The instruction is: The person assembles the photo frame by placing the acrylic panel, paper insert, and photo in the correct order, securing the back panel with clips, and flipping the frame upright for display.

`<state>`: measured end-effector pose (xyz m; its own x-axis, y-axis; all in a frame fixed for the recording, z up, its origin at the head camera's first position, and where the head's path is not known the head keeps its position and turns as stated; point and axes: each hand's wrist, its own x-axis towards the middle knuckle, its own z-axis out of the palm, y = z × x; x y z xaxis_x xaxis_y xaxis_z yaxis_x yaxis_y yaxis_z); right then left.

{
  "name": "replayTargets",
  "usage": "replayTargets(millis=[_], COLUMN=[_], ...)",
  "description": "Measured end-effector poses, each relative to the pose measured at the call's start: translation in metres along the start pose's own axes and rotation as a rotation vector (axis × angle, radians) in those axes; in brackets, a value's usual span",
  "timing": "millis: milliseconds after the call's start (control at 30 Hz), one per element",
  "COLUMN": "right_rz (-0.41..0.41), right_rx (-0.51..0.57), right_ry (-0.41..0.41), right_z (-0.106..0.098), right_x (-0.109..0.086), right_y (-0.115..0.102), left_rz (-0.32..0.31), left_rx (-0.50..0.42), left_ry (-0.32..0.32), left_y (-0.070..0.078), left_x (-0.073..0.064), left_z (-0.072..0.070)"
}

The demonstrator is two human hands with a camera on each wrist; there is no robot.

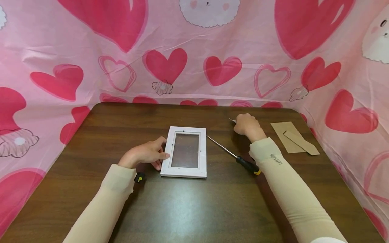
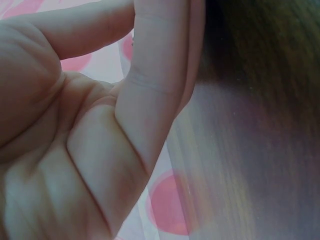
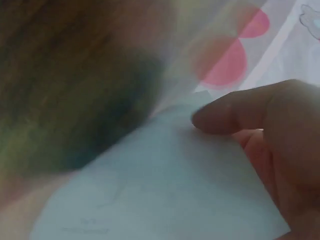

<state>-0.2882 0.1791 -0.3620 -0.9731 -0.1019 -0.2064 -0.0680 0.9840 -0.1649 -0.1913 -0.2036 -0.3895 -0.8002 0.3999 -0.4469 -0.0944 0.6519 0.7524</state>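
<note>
A white picture frame lies face down on the table, a clear pane in its opening and small dark tabs around the inner edge. My left hand grips its left side, thumb over the border and fingers at the outer edge. In the left wrist view that hand's palm and bent fingers show, but not the frame. Farther back on the right, my right hand pinches a pale sheet of paper with faint print on it. From the head, only a thin tip of the sheet shows beyond the fingers.
A screwdriver with a black handle lies between the frame and my right forearm. At the right is a brown backing board with its stand leg. Something small, black and yellow sits by my left wrist. Pink heart-printed cloth surrounds the table.
</note>
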Motion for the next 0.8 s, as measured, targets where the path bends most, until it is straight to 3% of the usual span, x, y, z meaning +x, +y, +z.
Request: replayTargets(millis=[267, 467, 633, 800], right_rz=[-0.048, -0.152, -0.234, -0.240], right_rx=[-0.014, 0.026, 0.108, 0.231], right_ry=[0.095, 0.175, 0.252, 0.295], right_z=[-0.021, -0.042, -0.053, -0.055], right_x=[-0.006, -0.017, -0.026, -0.035], right_y=[0.000, -0.004, -0.010, -0.016], left_rz=[0.000, 0.002, 0.001, -0.003], left_rx=[0.003, 0.003, 0.005, 0.000], left_ry=[0.001, 0.002, 0.001, 0.001], left_y=[-0.002, -0.001, -0.001, 0.000], left_x=[0.001, 0.001, 0.001, 0.001], left_z=[0.000, 0.000, 0.000, 0.000])
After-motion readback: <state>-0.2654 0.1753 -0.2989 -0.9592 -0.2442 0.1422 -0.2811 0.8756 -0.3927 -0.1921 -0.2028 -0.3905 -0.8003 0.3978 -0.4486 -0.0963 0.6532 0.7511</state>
